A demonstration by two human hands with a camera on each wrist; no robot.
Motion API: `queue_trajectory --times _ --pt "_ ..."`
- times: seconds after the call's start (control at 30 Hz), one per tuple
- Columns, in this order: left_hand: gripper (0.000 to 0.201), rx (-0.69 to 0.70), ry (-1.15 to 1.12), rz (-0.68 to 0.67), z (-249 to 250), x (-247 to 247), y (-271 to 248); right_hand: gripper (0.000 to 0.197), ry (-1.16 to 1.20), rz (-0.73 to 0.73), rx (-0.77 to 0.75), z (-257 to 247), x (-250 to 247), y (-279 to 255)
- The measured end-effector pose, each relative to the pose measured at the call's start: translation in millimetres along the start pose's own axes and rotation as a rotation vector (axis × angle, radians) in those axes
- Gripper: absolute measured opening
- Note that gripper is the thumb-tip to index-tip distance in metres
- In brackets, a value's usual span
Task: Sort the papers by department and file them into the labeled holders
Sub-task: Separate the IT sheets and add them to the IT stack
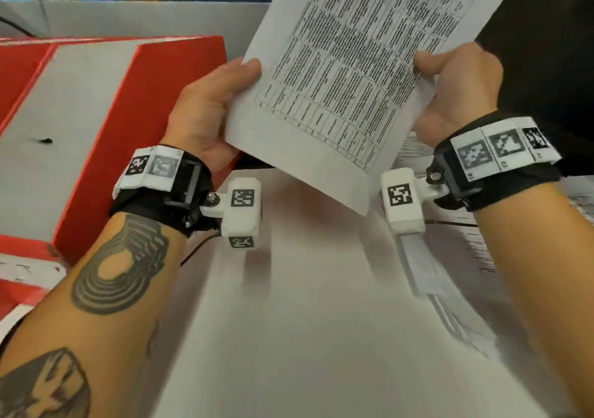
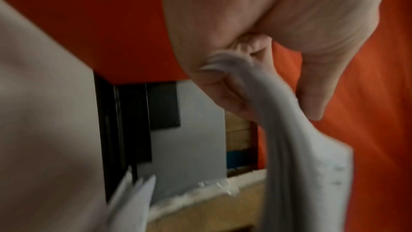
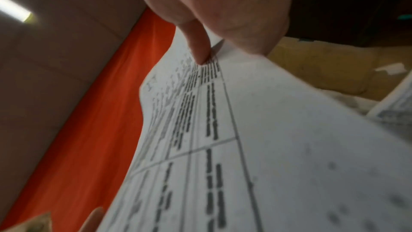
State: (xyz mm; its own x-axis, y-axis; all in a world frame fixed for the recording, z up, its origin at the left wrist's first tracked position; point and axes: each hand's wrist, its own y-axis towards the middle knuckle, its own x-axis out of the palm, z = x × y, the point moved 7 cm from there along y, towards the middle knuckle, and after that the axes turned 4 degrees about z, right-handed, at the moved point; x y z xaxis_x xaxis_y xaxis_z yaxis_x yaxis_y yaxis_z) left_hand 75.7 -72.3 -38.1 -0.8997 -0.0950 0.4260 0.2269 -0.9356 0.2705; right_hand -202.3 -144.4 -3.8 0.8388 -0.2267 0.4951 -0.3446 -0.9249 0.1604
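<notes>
A white sheet [image 1: 347, 74] printed with a dense table is held up in the air, tilted, between both hands. My left hand [image 1: 215, 109] pinches its left edge, thumb on the printed side. My right hand [image 1: 456, 86] pinches the right edge the same way. In the left wrist view the paper [image 2: 289, 147] bends out from between thumb and fingers [image 2: 223, 84]. The right wrist view looks along the printed sheet [image 3: 223, 147] under the thumb [image 3: 198, 45]. Red file holders [image 1: 135, 122] with white sides stand to the left.
A spread of other printed papers [image 1: 456, 257] lies on the white table [image 1: 305, 321] at the right, under my right wrist. A grey partition [image 1: 144, 16] runs along the back. Something dark [image 1: 546, 48] stands at the upper right.
</notes>
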Motion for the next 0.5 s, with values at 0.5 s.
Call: queue_trajectory --times 0.5 --pt "0.04 -0.086 0.344 0.196 -68 44 -52 0.067 -0.578 0.301 -0.512 -72 -136 -20"
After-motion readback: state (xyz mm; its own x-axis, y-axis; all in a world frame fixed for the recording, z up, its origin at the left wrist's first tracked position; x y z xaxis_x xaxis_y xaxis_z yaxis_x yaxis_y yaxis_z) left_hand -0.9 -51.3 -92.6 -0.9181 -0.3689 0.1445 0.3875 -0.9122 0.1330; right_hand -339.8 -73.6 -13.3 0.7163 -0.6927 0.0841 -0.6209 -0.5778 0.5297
